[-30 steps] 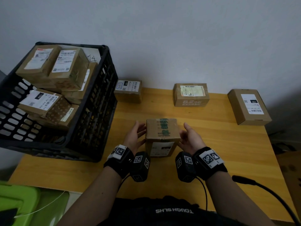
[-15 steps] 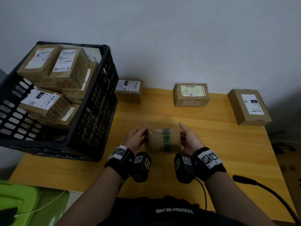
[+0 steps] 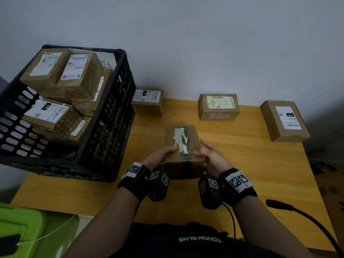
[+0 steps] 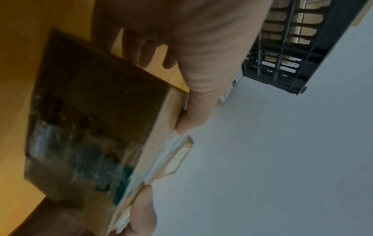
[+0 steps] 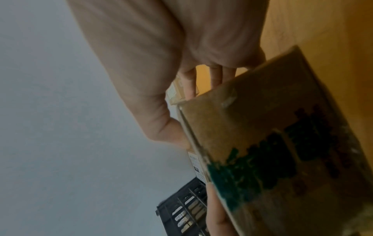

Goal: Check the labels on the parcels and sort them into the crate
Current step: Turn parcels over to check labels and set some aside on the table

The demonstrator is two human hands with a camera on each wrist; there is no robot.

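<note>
From the head view, a small brown cardboard parcel with torn white and green tape along its top (image 3: 181, 144) is held just above the yellow wooden surface (image 3: 242, 164), near the person's body. The left hand (image 3: 158, 158) grips its left side, thumb on top, and the right hand (image 3: 211, 157) grips its right side the same way. A black plastic slatted crate (image 3: 111, 131) stands at left, stacked with labelled brown parcels. In the left wrist view, the left hand (image 4: 181, 47) has its thumb on the parcel's (image 4: 96, 119) upper face and fingers curled beneath. In the right wrist view, the right hand (image 5: 161, 63) clasps the parcel's (image 5: 272, 143) edge between thumb and fingers.
</note>
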